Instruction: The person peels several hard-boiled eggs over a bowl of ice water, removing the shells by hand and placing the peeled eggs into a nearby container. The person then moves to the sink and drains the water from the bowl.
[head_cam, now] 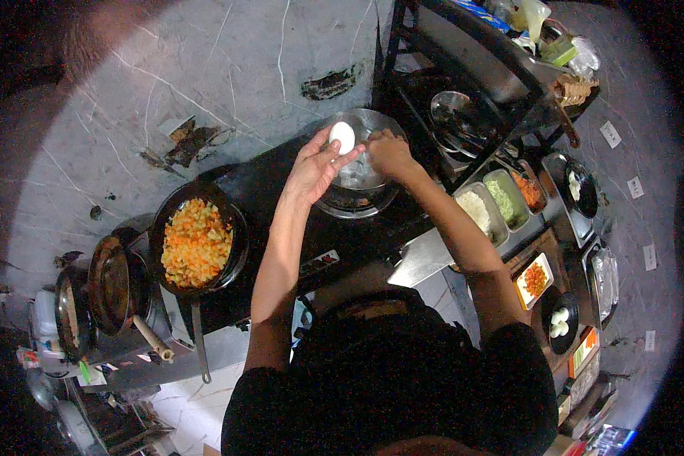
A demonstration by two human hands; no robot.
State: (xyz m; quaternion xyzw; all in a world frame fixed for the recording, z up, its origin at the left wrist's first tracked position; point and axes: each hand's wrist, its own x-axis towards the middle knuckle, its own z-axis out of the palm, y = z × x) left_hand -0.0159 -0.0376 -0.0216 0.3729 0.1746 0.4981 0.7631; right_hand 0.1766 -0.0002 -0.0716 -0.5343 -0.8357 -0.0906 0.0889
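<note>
A smooth white egg (342, 138) rests in the fingers of my left hand (313, 172), above the left side of a round metal pot (360, 178). The egg looks peeled. My right hand (389, 155) reaches over the right part of the same pot, its fingers bent downward. What those fingers hold or touch is hidden by the hand. The pot stands on a burner (353, 212) of the black stove top (279, 171), and its inside is pale and glossy.
Left of me is a frying pan (196, 245) of diced orange and yellow food, its handle jutting towards me. Metal containers (504, 200) of chopped food stand to the right, near a black plate (556, 340) with several white eggs (559, 322). A black metal rack (461, 74) rises behind.
</note>
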